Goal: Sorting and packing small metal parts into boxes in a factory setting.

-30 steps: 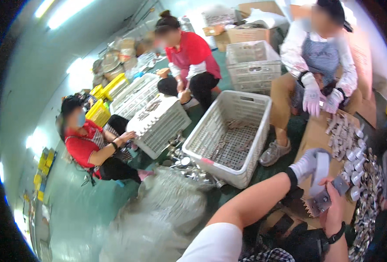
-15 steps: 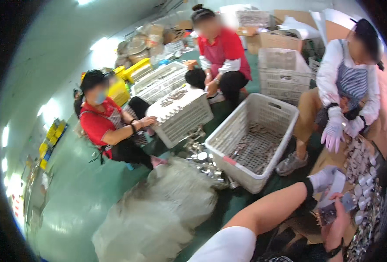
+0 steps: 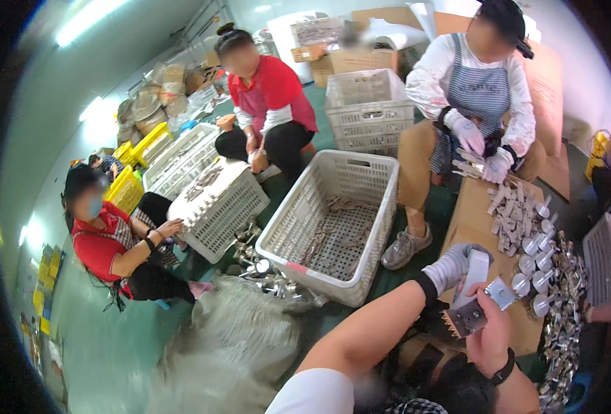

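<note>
Left hand: gloved fingers clamped on white, ring-shaped tape roll, lower right
Right hand: bare fingers clamped on grey, saw-toothed metal dispenser, lower right
Progress: both held; whether joined, unclear

- White crate, beyond and left of the fingers
- Plastic sack, left of them
- Yellow crates, far left beyond them
- Seated co-worker, straight beyond them
</note>
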Demonstrator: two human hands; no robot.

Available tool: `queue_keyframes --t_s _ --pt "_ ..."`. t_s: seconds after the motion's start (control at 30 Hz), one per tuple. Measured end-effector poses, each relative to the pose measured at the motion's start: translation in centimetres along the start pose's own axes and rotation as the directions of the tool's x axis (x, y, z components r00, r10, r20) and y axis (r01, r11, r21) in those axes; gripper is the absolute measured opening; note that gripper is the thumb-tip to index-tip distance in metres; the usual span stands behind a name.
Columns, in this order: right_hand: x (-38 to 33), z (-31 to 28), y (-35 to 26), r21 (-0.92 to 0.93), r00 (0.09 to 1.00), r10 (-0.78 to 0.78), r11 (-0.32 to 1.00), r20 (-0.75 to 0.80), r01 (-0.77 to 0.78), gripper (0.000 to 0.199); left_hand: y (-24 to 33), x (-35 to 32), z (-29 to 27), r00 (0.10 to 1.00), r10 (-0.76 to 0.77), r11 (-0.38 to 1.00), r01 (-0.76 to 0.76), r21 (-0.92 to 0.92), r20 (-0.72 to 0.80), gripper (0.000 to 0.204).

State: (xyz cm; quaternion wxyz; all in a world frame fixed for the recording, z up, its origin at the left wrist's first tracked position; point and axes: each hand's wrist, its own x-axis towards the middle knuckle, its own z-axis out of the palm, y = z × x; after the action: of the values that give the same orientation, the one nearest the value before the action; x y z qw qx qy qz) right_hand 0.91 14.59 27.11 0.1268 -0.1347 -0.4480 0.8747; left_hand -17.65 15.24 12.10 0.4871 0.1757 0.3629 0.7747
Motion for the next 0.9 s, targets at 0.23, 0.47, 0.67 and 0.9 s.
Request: queue_keyframes --t_s 0.23,0.47,0.67,0.9 --pt "0.3 -0.3 -0.3 0.041 0.995 0.051 0.998 -0.089 -0.047 0.009 2.1 -2.1 2.5 0.993 -0.071 0.993 0.079 0.086 -0.093 0.023" --pt "0.1 -0.4 -0.5 0.025 0.999 0.041 0.999 -0.017 -0.04 0.009 0.3 -0.7 0.7 0.995 -0.081 0.997 0.08 -0.014 -0.05 0.019" --pt "0.0 -0.5 -0.5 0.035 0.998 0.053 0.998 -0.031 -0.051 0.009 -1.6 1.2 -1.8 0.988 -0.138 0.972 0.148 -0.185 0.067 0.023" --pt "0.1 -0.9 -0.4 0.032 0.998 0.051 0.998 -0.027 -0.05 0.01 -0.9 0.5 -0.1 0.985 -0.167 0.963 0.152 -0.224 -0.05 0.022"
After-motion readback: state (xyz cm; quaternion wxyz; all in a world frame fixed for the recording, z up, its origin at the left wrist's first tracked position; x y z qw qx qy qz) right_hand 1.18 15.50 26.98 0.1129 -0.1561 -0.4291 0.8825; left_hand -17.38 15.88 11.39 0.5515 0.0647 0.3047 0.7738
